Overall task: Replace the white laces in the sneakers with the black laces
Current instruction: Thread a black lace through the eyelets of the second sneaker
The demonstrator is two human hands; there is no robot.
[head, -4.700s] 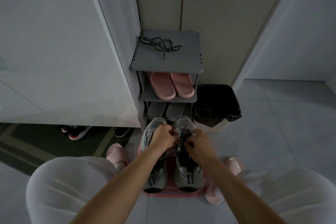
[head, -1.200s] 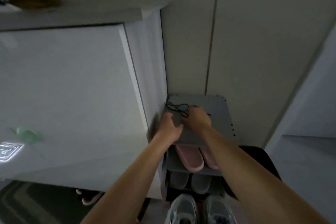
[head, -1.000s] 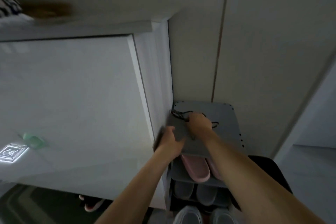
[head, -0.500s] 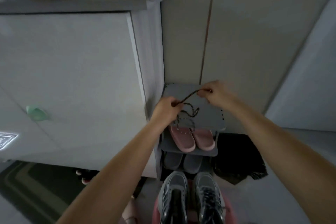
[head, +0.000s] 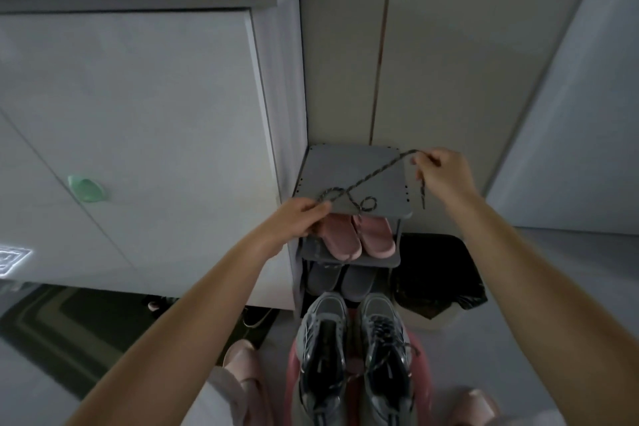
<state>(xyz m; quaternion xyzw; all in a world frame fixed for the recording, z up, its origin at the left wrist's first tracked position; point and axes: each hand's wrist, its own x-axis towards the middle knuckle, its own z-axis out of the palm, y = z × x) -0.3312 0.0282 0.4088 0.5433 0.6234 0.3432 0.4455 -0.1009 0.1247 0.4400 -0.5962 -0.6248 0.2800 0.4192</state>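
A dark speckled lace (head: pixel 371 177) is stretched in the air over the grey shoe rack's top shelf (head: pixel 349 162). My left hand (head: pixel 301 220) pinches its looped lower end at the shelf's front left corner. My right hand (head: pixel 441 176) pinches the other end higher up, to the right, with a short tail hanging down. Below, two grey sneakers (head: pixel 354 356) stand side by side on a pink stool (head: pixel 423 380). The left sneaker shows no lace; the right one has a dark lace threaded in it.
Pink slippers (head: pixel 356 239) and grey slippers (head: pixel 340 278) fill the lower shelves. A black-lined bin (head: pixel 437 275) stands right of the rack. A white cabinet (head: pixel 138 135) with a green knob (head: pixel 84 187) is on the left, and a dark rug (head: pixel 58 325) below it.
My hands went from the sneakers up to the rack's top shelf, took hold of the lace lying there, lifted it and pulled it apart. It is drawn out longer now than half a second ago.
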